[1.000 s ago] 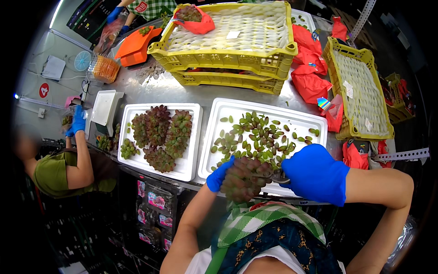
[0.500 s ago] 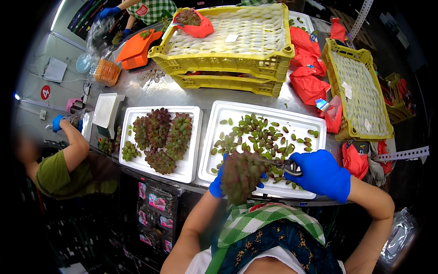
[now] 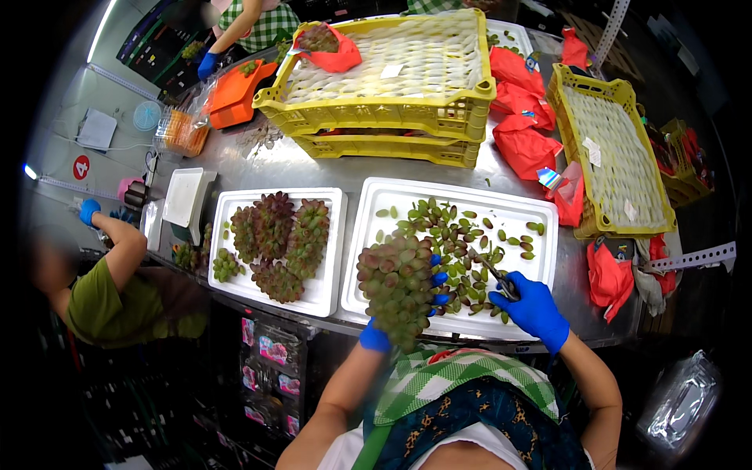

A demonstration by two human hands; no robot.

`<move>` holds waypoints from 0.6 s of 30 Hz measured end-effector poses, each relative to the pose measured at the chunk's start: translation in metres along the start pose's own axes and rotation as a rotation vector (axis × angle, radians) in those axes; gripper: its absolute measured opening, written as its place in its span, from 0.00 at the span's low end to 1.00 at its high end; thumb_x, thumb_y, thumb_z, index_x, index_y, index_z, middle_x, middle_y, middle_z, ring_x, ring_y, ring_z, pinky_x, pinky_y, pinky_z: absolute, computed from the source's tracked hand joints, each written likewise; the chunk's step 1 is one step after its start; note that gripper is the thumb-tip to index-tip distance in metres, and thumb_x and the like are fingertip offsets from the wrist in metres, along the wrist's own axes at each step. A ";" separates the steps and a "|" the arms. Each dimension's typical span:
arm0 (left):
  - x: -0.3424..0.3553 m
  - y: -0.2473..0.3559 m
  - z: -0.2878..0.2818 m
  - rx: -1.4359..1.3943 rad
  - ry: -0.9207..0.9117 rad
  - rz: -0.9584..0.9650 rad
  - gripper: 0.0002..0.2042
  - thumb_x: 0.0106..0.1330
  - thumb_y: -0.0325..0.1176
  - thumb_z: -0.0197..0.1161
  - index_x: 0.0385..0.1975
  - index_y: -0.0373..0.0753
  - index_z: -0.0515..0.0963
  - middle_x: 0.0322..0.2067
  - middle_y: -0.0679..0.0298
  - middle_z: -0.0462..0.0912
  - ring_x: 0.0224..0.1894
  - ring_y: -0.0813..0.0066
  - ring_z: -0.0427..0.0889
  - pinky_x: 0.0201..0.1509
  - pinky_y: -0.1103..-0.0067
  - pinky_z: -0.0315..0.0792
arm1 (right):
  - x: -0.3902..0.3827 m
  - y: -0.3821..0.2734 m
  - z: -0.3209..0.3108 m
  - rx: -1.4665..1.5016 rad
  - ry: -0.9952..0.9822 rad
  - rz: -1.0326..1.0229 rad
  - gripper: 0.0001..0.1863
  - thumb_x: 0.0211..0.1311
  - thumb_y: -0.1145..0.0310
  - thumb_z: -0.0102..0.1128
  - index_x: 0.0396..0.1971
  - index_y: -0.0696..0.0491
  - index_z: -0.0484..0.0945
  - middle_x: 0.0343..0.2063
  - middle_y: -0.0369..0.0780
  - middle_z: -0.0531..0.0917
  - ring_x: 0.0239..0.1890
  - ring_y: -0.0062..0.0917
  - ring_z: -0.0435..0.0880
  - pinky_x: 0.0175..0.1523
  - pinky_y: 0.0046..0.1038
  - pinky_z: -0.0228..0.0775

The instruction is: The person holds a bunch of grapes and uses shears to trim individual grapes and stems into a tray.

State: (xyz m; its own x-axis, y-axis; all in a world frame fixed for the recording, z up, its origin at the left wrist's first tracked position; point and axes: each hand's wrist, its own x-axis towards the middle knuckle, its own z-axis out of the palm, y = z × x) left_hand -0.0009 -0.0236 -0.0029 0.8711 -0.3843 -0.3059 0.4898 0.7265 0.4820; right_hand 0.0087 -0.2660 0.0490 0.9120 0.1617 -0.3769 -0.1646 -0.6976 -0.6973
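My left hand (image 3: 407, 309), in a blue glove, holds up a large bunch of green-purple grapes (image 3: 395, 282) over the near left corner of a white tray (image 3: 540, 215). Loose grapes (image 3: 462, 235) lie scattered in that tray. Just to the right, my right hand (image 3: 533, 309), also in a blue glove, grips small scissors (image 3: 497, 278) whose blades point at the bunch. A second white tray (image 3: 329, 204) to the left carries several trimmed grape bunches (image 3: 278, 243).
Stacked yellow crates (image 3: 392, 117) with white lining stand behind the trays, another yellow crate (image 3: 611, 149) at the right. Red bags (image 3: 521, 117) lie between them. One person in green (image 3: 110, 290) works at the left, another (image 3: 251, 23) at the far side.
I have lifted the bunch a little higher and turned it. My right hand with the scissors has drawn down and away from it. The person at the left has moved their arm.
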 end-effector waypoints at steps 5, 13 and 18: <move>0.002 -0.001 0.010 -0.023 0.023 -0.005 0.28 0.65 0.50 0.35 0.61 0.42 0.48 0.56 0.57 0.60 0.52 0.63 0.68 0.46 0.71 0.71 | -0.002 -0.045 0.019 0.299 0.128 -0.272 0.27 0.40 0.56 0.69 0.37 0.57 0.70 0.19 0.38 0.75 0.20 0.21 0.71 0.26 0.23 0.65; -0.005 -0.007 0.014 0.069 -0.074 0.039 0.25 0.66 0.48 0.35 0.59 0.40 0.53 0.55 0.60 0.60 0.54 0.67 0.65 0.54 0.76 0.64 | 0.015 -0.060 0.035 0.297 0.216 -0.461 0.24 0.41 0.61 0.69 0.37 0.56 0.71 0.20 0.41 0.76 0.19 0.27 0.74 0.26 0.25 0.64; -0.011 -0.005 0.010 0.921 0.036 0.296 0.24 0.65 0.48 0.36 0.55 0.39 0.57 0.52 0.60 0.63 0.53 0.70 0.65 0.56 0.78 0.62 | 0.004 -0.042 0.020 0.269 0.297 -0.379 0.14 0.48 0.75 0.57 0.38 0.55 0.72 0.22 0.38 0.77 0.23 0.21 0.75 0.28 0.21 0.64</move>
State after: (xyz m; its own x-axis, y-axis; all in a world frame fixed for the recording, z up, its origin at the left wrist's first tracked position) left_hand -0.0125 -0.0293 0.0063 0.9698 -0.2282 -0.0860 0.1009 0.0542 0.9934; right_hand 0.0121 -0.2223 0.0647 0.9865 0.1357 0.0921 0.1415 -0.4195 -0.8967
